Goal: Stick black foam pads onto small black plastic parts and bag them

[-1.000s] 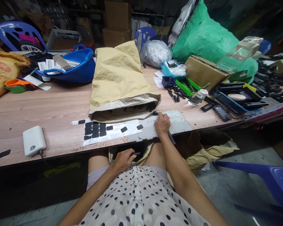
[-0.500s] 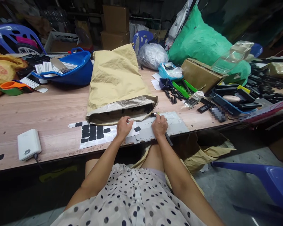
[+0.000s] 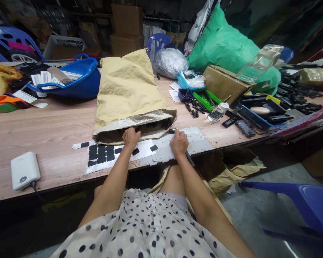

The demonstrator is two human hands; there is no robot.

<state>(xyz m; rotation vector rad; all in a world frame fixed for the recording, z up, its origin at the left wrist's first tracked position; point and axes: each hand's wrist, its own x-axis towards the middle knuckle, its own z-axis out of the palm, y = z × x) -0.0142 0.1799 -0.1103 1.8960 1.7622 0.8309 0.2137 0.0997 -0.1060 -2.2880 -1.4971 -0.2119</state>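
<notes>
My left hand (image 3: 130, 137) is at the open mouth of a tan paper sack (image 3: 125, 89), its fingers curled and their tips hidden. Dark items, too dim to name, lie inside the opening. To the right, my right hand (image 3: 179, 142) is closed around a slim black stick-like item (image 3: 190, 158), which shows below the palm; a black and yellow end (image 3: 173, 130) sticks out by the fingertips. Whether these are one piece I cannot tell. Under my right hand lies a grey board (image 3: 199, 139). A white sheet with black rounded-square stickers (image 3: 101, 153) is beside my left forearm.
A white power bank (image 3: 25, 170) with a cable sits at the left front. Behind it stands a blue basin (image 3: 78, 80) of small boxes. On the right are a green tray (image 3: 204, 98), a clear bottle (image 3: 217, 111), a cardboard box (image 3: 223, 84) and a blue tray (image 3: 254, 116) of black parts.
My left hand has moved from the sheet up and left to the sack's mouth. Another black sticker now shows near my left wrist. My right hand keeps its grip; the whole view has shifted slightly.
</notes>
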